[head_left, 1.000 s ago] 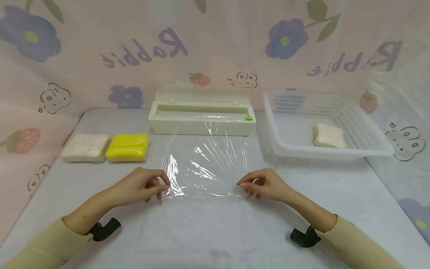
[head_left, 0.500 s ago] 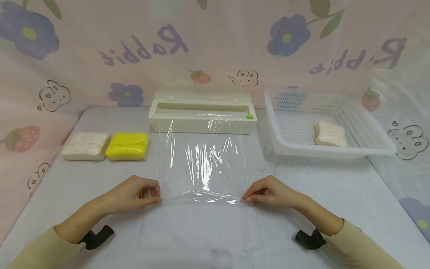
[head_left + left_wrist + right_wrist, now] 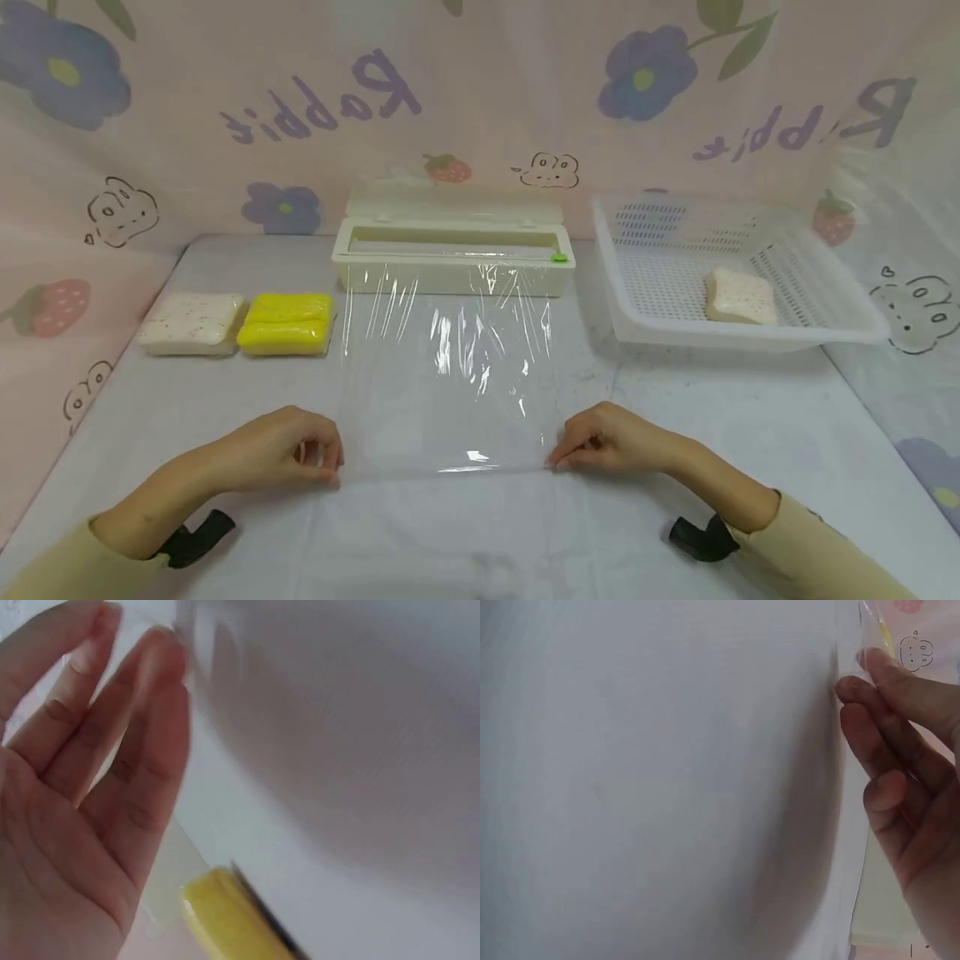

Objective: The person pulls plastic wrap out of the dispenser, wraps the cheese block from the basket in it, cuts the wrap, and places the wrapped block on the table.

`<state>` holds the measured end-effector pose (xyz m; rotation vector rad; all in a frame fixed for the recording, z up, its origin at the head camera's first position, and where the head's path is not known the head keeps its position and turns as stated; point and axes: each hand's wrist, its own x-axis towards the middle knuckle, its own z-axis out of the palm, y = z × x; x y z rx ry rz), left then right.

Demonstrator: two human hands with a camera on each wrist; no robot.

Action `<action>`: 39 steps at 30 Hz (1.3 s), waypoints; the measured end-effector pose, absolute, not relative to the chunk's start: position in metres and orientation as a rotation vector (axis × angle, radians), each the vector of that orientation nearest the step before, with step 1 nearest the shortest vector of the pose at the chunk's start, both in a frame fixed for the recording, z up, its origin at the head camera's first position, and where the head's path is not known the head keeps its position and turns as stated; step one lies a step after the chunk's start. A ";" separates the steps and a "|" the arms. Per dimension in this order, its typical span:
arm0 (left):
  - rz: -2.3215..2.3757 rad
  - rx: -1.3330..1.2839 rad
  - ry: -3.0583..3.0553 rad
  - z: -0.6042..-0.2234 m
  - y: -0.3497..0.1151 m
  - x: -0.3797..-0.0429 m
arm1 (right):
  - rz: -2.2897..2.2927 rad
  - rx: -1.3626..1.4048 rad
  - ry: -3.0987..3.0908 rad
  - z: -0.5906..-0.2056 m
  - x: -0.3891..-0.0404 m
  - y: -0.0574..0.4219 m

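Note:
A sheet of clear plastic wrap stretches from the cream dispenser box toward the front of the table. My left hand pinches its near left corner between thumb and fingertips. At the near right corner my right hand pinches the wrap the same way. The dispenser's lid stands raised, and a roll lies inside; a green slider sits at the right end of its front edge. In the left wrist view the left hand shows thumb and fingertips together; the right wrist view shows the right hand with fingers curled.
Left of the wrap lie a white speckled block and a yellow block, side by side, both glossy. A white perforated basket at the back right holds another speckled block. A printed curtain hangs behind the table.
Both hands have moved toward the front edge and slightly apart, drawing more wrap from the dispenser. The sheet is longer and smoother. The blocks and basket stay in place.

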<state>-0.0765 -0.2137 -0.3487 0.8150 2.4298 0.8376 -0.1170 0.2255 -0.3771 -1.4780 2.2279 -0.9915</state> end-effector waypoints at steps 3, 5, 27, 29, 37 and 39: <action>0.754 0.826 2.474 -0.346 -0.214 -0.073 | -0.962 -1.512 2.244 -0.374 -0.117 0.225; 0.711 0.843 2.499 -0.344 -0.214 -0.071 | -0.928 -1.541 2.276 -0.372 -0.117 0.226; 0.650 0.890 2.621 -0.350 -0.205 -0.072 | -1.113 -1.487 2.406 -0.387 -0.106 0.231; 0.706 0.852 2.609 -0.352 -0.206 -0.074 | -1.193 -1.400 2.358 -0.389 -0.108 0.234; 0.674 0.558 2.745 -0.359 -0.199 -0.062 | -1.226 -1.209 2.305 -0.392 -0.106 0.240; 0.646 0.508 2.766 -0.362 -0.196 -0.058 | -1.227 -1.162 2.336 -0.392 -0.104 0.239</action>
